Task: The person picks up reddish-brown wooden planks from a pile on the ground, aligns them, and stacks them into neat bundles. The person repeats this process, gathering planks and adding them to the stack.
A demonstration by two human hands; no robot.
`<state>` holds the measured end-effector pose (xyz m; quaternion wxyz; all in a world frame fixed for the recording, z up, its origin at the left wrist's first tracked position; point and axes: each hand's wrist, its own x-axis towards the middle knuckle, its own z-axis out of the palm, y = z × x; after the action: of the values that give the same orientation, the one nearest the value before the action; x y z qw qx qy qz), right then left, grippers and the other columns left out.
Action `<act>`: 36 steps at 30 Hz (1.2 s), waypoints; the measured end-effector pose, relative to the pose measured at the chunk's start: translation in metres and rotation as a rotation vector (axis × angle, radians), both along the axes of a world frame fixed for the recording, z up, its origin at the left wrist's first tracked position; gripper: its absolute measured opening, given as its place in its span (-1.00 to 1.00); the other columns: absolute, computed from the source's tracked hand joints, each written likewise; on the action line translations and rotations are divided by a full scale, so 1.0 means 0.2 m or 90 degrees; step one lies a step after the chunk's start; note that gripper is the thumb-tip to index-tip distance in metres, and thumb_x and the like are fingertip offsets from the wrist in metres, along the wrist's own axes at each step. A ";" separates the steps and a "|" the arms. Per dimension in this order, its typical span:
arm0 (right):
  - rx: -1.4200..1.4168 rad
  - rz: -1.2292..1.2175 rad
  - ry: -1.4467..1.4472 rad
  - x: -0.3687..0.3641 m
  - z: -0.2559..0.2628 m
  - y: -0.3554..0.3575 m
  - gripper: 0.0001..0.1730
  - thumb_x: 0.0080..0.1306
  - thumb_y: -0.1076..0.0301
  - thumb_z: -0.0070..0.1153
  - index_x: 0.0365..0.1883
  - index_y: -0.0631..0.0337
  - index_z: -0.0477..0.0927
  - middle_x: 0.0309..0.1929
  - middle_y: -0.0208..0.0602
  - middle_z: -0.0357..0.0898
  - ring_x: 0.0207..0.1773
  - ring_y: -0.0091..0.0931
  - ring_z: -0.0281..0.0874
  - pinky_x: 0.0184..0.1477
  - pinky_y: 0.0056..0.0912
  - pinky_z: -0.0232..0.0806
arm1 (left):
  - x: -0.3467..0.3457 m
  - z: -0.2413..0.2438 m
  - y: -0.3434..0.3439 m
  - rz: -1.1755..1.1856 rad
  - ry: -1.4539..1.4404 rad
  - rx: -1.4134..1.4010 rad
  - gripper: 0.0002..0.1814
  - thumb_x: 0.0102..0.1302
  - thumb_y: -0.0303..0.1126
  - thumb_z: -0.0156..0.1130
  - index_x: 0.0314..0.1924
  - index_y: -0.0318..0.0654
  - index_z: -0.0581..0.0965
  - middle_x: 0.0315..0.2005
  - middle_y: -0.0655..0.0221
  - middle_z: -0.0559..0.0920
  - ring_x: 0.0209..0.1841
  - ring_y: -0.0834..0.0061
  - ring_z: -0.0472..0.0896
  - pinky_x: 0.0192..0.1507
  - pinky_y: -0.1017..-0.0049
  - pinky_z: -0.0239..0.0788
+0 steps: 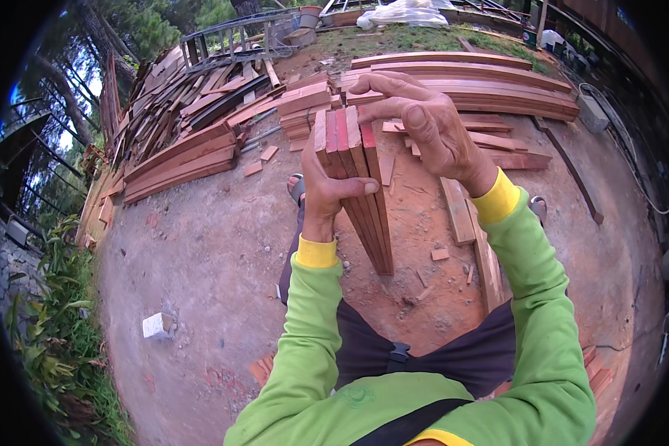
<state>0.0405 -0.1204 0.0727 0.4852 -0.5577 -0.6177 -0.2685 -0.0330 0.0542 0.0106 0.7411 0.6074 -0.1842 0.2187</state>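
Note:
Several short wooden boards [362,184] stand on end, pressed side by side in one bundle. Some of their upper ends are painted red, others are bare wood. My left hand [334,189] grips the bundle near the top, its thumb across the near edges. The bundle's lower end reaches down towards the ground between my legs; whether it rests there I cannot tell. My right hand [423,120] is raised at the upper right of the bundle with its fingers apart, holding nothing. Its fingertips are close to the top of the rightmost board; contact is unclear.
Stacked planks [479,83] lie ahead, with a block-like pile [304,108] beside them. Scrap timber [184,106] and a metal frame [237,42] are at the far left. Loose boards [456,212] lie by my right leg, a white block [158,325] on the left.

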 end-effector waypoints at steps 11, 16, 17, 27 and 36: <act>0.072 -0.227 0.036 0.02 -0.13 -0.02 -0.44 0.53 0.00 -0.19 0.04 0.40 0.54 0.07 0.21 0.53 0.19 0.03 0.45 0.21 -0.10 0.31 | 0.01 0.01 -0.01 0.006 0.022 0.008 -0.07 -0.42 -0.53 0.51 0.15 -0.34 0.43 -0.12 0.41 0.60 -0.08 0.48 0.58 0.09 0.47 0.42; 0.056 -0.049 0.180 -0.10 -0.22 0.12 -0.31 0.42 -0.04 0.04 0.28 0.35 0.30 0.14 0.20 0.44 0.23 -0.07 0.45 0.22 -0.17 0.30 | 0.04 0.00 -0.07 0.039 -0.059 0.023 0.09 -0.40 -0.47 0.53 0.30 -0.27 0.30 0.07 0.35 0.50 0.09 0.41 0.52 0.21 0.44 0.33; 0.069 -0.056 0.194 -0.11 -0.22 0.13 -0.32 0.42 -0.04 0.04 0.26 0.35 0.31 0.12 0.17 0.44 0.21 -0.08 0.45 0.21 -0.17 0.30 | 0.04 0.00 -0.08 0.068 -0.114 0.031 0.12 -0.39 -0.45 0.53 0.33 -0.25 0.27 0.11 0.34 0.47 0.14 0.40 0.49 0.24 0.43 0.31; 0.134 -0.020 0.195 -0.09 -0.21 0.17 -0.43 0.49 -0.06 -0.09 0.13 0.33 0.36 -0.01 0.02 0.46 0.06 -0.17 0.48 0.12 -0.26 0.32 | -0.01 0.03 -0.12 -0.060 -0.093 -0.081 -0.01 0.00 0.04 0.44 0.32 -0.37 0.25 0.19 0.21 0.39 0.23 0.37 0.41 0.28 0.40 0.22; 0.126 -0.056 0.232 -0.11 -0.24 0.25 -0.28 0.49 -0.22 -0.22 0.14 0.38 0.35 -0.06 -0.12 0.49 0.03 -0.40 0.47 0.09 -0.42 0.31 | 0.03 -0.02 -0.06 0.074 -0.094 -0.005 -0.01 0.16 0.31 0.27 0.28 -0.42 0.28 0.05 0.24 0.50 0.10 0.44 0.49 0.15 0.48 0.31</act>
<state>0.0182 -0.0712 0.0248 0.6290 -0.5729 -0.4656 -0.2434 -0.0263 0.0430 0.0057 0.7142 0.5962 -0.2021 0.3061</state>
